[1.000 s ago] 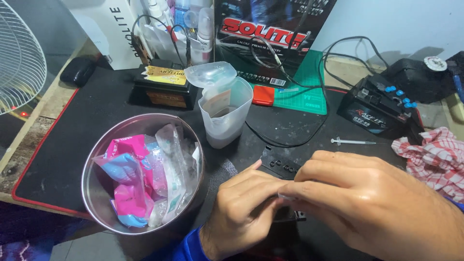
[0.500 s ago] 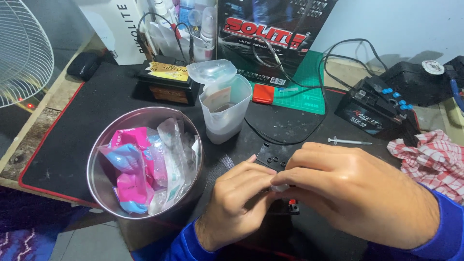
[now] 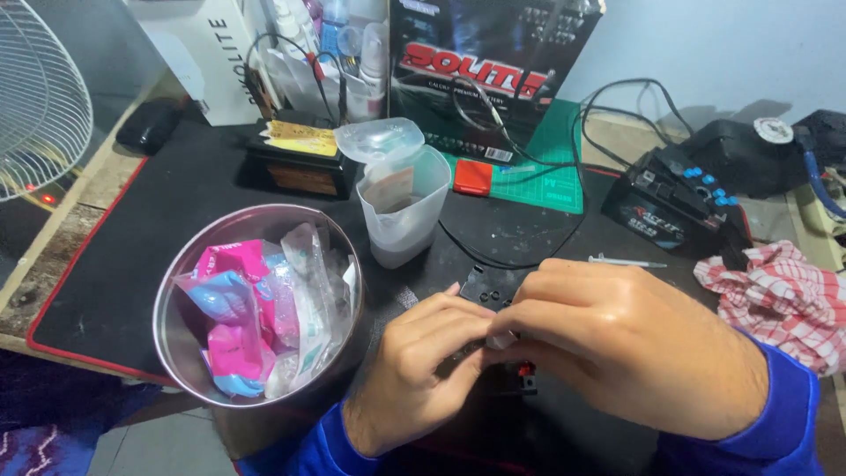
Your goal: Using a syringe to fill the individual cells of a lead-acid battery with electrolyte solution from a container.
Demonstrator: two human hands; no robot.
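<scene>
small black battery: cap work at the near edge of the mat

small black rectangular battery point(image 3: 493, 295) sits on the black work mat point(image 3: 159, 229), near centre, mostly hidden under both hands. only its far edge and a red terminal at its near side show.

hand state: the left hand point(image 3: 423, 370) has its fingers curled in toward the top of the battery, fingertips meeting those of the right. the right hand point(image 3: 617, 353) lies over the battery with its fingers pinched on a small pale part; what that part is cannot be told.

surroundings: round steel bowl point(image 3: 189, 353) of pink, blue and clear plastic wrappers stands just left of the hands. translucent plastic jug point(image 3: 401, 207) with its lid tipped open stands just beyond. a second black battery with blue caps point(image 3: 674, 198) lies far right, a thin syringe point(image 3: 626, 262) between it and the hands, a red checked cloth point(image 3: 784, 300) at right.

step in hand, as a judgement: fine fingertip work on the battery top, seating or pulling a small piece. the next move calls for a steady pinch and the battery held flat.
</scene>
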